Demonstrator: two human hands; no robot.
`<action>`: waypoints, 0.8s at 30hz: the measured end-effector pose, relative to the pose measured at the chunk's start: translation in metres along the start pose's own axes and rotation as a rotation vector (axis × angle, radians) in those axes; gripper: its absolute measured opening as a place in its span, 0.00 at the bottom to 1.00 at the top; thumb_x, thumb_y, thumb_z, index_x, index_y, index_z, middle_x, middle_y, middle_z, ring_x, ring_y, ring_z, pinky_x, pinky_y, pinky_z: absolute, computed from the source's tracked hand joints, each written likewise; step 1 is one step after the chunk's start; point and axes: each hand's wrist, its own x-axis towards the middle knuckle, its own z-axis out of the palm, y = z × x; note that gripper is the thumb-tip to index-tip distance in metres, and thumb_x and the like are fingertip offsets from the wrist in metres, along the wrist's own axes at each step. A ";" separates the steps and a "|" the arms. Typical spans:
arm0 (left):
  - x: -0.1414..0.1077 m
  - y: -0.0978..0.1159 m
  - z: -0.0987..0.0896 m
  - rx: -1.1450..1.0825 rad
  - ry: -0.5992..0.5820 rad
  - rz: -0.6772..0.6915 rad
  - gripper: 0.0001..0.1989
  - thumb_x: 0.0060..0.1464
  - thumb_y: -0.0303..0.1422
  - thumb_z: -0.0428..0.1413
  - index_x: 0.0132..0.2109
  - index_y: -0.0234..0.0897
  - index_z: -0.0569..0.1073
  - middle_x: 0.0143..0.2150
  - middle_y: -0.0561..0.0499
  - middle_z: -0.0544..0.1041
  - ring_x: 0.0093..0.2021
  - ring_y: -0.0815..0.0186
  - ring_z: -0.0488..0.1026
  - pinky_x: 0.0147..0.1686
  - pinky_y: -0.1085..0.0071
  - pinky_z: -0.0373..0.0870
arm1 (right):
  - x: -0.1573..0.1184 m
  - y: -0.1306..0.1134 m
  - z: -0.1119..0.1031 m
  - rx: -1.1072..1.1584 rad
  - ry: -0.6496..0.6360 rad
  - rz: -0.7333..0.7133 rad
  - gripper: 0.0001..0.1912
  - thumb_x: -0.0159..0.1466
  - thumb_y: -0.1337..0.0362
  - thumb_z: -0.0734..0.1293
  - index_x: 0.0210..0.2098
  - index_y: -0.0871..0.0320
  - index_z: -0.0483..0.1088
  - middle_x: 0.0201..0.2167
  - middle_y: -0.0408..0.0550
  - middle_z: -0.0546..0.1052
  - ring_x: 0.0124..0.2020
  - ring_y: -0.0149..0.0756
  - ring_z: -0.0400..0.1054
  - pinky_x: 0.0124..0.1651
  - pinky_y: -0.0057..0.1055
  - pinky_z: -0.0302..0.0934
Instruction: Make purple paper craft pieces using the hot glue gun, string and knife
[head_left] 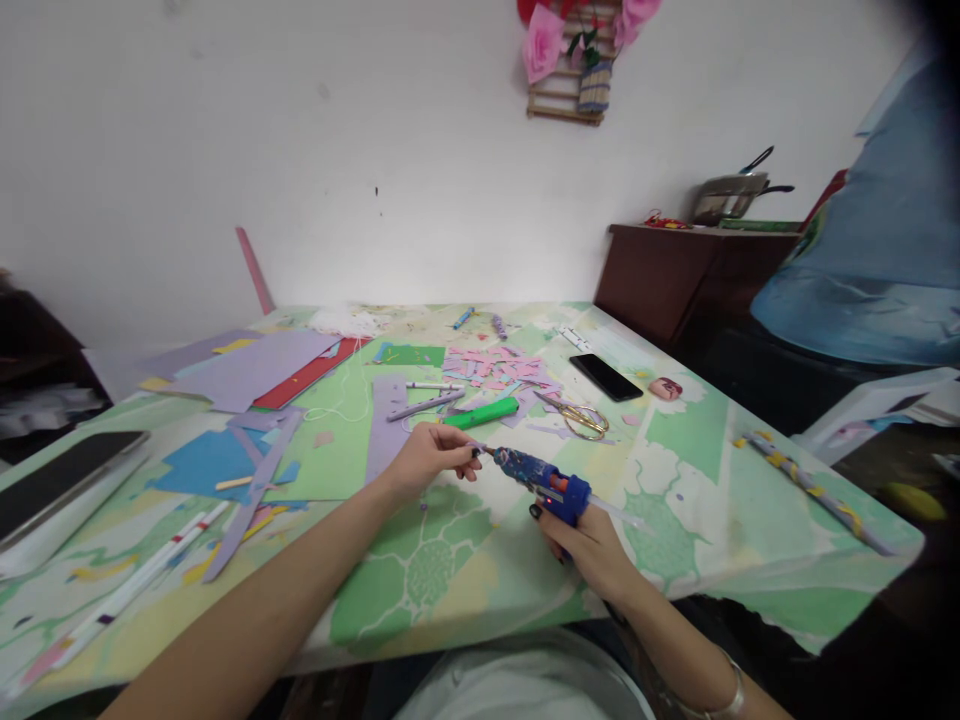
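Above the near side of the worktop (pixel 465 590), with the glue gun (pixel 551 484) gripped in the right hand (pixel 589 548) and seemingly a tiny scrap (pixel 475 444) pinched in the left hand (pixel 435 453), squeeze softly, dab just a little, and hold the hot tip (pixel 489 451) off the fingertips (pixel 471 464).

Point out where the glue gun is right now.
In the head view, the glue gun is just right of centre, gripped in the right hand, its nozzle by the left hand and the scissors just beyond.

Blue glue gun (pixel 541 479), slightly tilted, small purple scrap (pixel 475 444) just beside
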 end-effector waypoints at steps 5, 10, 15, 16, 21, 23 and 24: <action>0.000 0.001 0.000 0.002 0.005 0.004 0.08 0.43 0.32 0.62 0.29 0.29 0.76 0.23 0.48 0.77 0.21 0.69 0.73 0.23 0.75 0.69 | 0.000 -0.001 0.000 -0.016 0.000 0.036 0.20 0.59 0.52 0.61 0.17 0.57 0.60 0.14 0.42 0.63 0.18 0.29 0.57 0.23 0.27 0.51; 0.000 0.001 0.000 -0.008 0.000 0.008 0.08 0.44 0.31 0.62 0.29 0.29 0.76 0.23 0.48 0.78 0.21 0.70 0.73 0.23 0.75 0.68 | 0.000 -0.001 0.000 -0.017 0.004 0.021 0.20 0.59 0.52 0.60 0.17 0.57 0.60 0.14 0.42 0.63 0.18 0.29 0.57 0.23 0.27 0.52; -0.001 0.002 0.000 -0.002 0.003 0.005 0.08 0.44 0.32 0.62 0.29 0.29 0.76 0.23 0.48 0.77 0.21 0.70 0.73 0.23 0.75 0.68 | 0.000 0.001 0.000 -0.010 0.003 0.021 0.19 0.59 0.52 0.60 0.17 0.57 0.60 0.14 0.41 0.62 0.18 0.29 0.57 0.23 0.27 0.51; -0.001 0.002 0.000 -0.002 0.003 0.007 0.08 0.44 0.32 0.62 0.29 0.29 0.76 0.23 0.48 0.77 0.21 0.70 0.73 0.23 0.75 0.68 | 0.000 0.001 0.000 -0.006 0.007 0.021 0.19 0.59 0.52 0.60 0.18 0.57 0.60 0.14 0.41 0.62 0.18 0.29 0.57 0.23 0.27 0.51; -0.001 0.002 0.000 0.006 0.007 0.003 0.10 0.43 0.33 0.63 0.29 0.28 0.75 0.23 0.48 0.77 0.21 0.70 0.73 0.22 0.75 0.68 | 0.000 0.004 0.001 0.028 0.032 0.013 0.20 0.59 0.51 0.61 0.18 0.58 0.60 0.13 0.41 0.61 0.17 0.29 0.57 0.22 0.27 0.51; -0.001 0.001 0.000 0.012 0.008 0.006 0.10 0.43 0.33 0.63 0.29 0.28 0.75 0.23 0.48 0.77 0.20 0.70 0.73 0.22 0.75 0.68 | -0.001 0.008 0.002 0.048 0.052 0.011 0.19 0.59 0.51 0.61 0.19 0.58 0.61 0.14 0.41 0.62 0.17 0.29 0.57 0.22 0.27 0.52; -0.001 0.001 0.000 0.014 0.011 0.007 0.10 0.43 0.33 0.63 0.29 0.28 0.75 0.22 0.48 0.77 0.20 0.70 0.73 0.22 0.75 0.68 | -0.001 0.010 0.002 0.058 0.063 0.009 0.19 0.59 0.51 0.62 0.20 0.58 0.62 0.14 0.40 0.62 0.17 0.29 0.58 0.22 0.27 0.52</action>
